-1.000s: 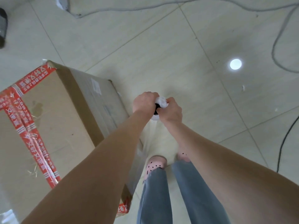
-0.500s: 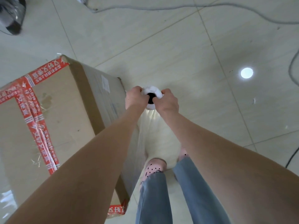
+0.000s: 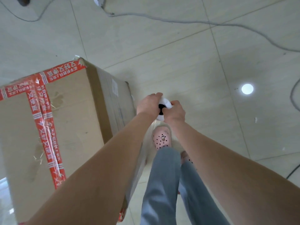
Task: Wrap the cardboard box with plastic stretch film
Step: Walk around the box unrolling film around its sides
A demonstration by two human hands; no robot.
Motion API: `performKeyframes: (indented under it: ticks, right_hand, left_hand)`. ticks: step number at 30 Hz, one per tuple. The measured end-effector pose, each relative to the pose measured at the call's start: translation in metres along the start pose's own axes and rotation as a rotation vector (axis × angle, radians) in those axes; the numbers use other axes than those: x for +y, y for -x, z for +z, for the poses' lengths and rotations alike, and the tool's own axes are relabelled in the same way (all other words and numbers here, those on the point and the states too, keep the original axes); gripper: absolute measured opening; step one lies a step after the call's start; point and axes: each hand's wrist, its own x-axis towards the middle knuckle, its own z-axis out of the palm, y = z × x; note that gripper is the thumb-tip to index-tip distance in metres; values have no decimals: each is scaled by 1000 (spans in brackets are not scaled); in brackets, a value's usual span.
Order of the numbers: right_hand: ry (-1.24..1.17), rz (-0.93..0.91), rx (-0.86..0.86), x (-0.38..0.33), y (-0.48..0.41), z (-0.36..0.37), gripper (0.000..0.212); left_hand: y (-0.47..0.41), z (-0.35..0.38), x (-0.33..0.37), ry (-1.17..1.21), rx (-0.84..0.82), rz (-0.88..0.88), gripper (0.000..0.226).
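Head view, frame centre: my left hand and right hand both curl round the film roll, which stands upright, core facing me. The cardboard box fills the frame's left, nearest my left hand.

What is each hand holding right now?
Left hand: gripping the stretch film roll.
Right hand: gripping the same roll from the other side.

Tiled floor (box, cables)
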Motion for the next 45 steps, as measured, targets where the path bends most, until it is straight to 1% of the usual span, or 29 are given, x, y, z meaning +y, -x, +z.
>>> performKeyframes:
  ticks: [4, 6, 9, 12, 15, 17, 20, 22, 24, 25, 27, 29, 32, 34, 37, 39, 42, 45]
  right_hand:
    - [-9, 55, -10, -7, -5, 0, 30]
    - [29, 52, 13, -9, -9, 1, 28]
    - [113, 16, 59, -14, -10, 4, 20]
    - [194, -34, 85, -28, -10, 7, 17]
    - [258, -105, 96, -47, -12, 9, 30]
    - [248, -165, 97, -59, -16, 12, 35]
    - [203, -260, 111, -77, -21, 20, 36]
    - [203, -255, 92, -87, -24, 28, 42]
    - [164, -174, 34, -94, -26, 37, 47]
    - [118, -144, 10, -96, -26, 40, 46]
    - [54, -135, 11, -99, -26, 44, 40]
    - [64, -136, 20, -102, -26, 47, 38]
    - [117, -139, 16, -103, -28, 48, 32]
    - [141, -142, 24, -105, -29, 46, 28]
    - [215, -153, 23, -111, -32, 44, 33]
    - [264, -160, 31, -117, -36, 41, 33]
    - [316, -198, 62, -126, -39, 39, 38]
    - [293, -274, 119, -141, -45, 41, 42]
  left_hand:
    - [-12, -2, 4, -181, -24, 101, 46]
    - [-19, -6, 3, -240, -26, 115, 35]
    - [-27, -12, 0, -218, -22, 107, 24]
    - [-32, -18, -10, -91, -2, 19, 24]
    - [-36, -26, -20, 108, 27, -124, 21]
    - [-41, -32, -26, 205, 53, -205, 18]
    - [-47, -40, -39, 322, 89, -336, 18]
    - [-51, -45, -52, 420, 100, -424, 24]
    - [-54, -51, -62, 498, 88, -470, 30]
    - [-55, -53, -64, 499, 78, -469, 30]
    - [-57, -57, -65, 427, 80, -424, 27]
    - [-61, -61, -64, 333, 93, -324, 26]
    - [-71, -67, -60, 157, 60, -122, 37]
    - [-76, -69, -58, 76, 30, -55, 37]
    - [-83, -73, -56, 23, 45, -75, 28]
    - [-88, -75, -57, 39, 60, -89, 26]
    - [-90, -78, -61, 173, 80, -158, 19]
    - [-94, -81, -65, 348, 133, -269, 11]
